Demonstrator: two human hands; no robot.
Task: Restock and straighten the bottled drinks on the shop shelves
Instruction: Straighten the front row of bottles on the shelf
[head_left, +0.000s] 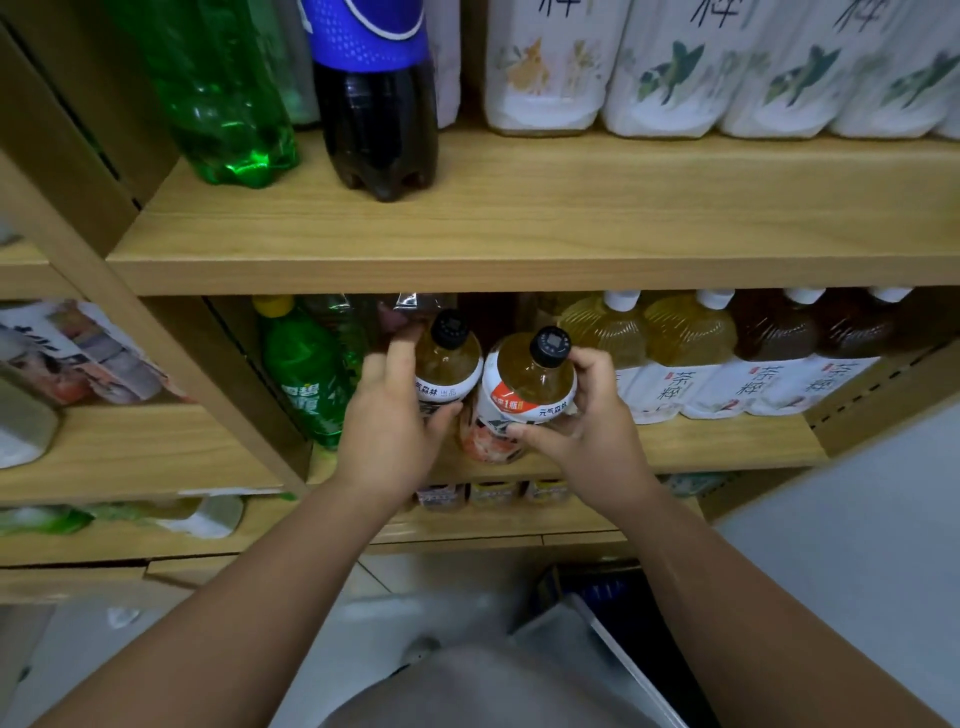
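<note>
Both forearms reach up from me: my left hand (387, 415) wraps one black-capped amber tea bottle (448, 366), my right hand (582, 415) clasps its white-labelled twin (524, 395), side by side on the middle wooden shelf (727, 441).

Dim, warm indoor light leaves the lower shelf recess (519, 312) shadowed, glare glints on the green bottle (228, 119), and wide-angle edges bend and blur.

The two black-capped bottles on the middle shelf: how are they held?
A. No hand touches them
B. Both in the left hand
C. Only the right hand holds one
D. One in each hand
D: the left hand grips the rear black-capped bottle, and the right hand grips the front one.
</note>
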